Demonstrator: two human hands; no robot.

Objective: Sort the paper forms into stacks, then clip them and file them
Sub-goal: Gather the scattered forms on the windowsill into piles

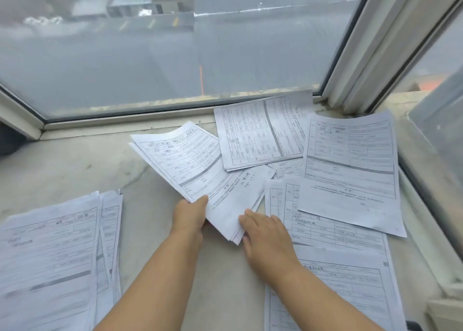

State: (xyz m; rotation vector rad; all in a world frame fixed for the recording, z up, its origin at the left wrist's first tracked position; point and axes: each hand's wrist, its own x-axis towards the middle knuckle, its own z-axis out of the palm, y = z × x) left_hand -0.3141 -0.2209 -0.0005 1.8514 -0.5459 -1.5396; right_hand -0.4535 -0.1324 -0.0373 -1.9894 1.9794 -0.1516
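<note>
Left hand (189, 214) pinching sheaf (200, 173) at 12 o'clock; right hand (265, 240) lying flat-fingered on its corner, gripping nothing.

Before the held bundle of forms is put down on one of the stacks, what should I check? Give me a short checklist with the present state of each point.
1. Left hand grips the held bundle at its near edge: ok.
2. Right hand steadies the bundle's near corner: ok.
3. Bundle edges squared: not ok, sheets are fanned at the far corner.
4. Left stack tidy: not ok, sheets stick out on its right side.
5. Right-side forms sorted into separate stacks: not ok, they overlap each other.
6. Clip within reach: cannot tell, none is in view.
</note>
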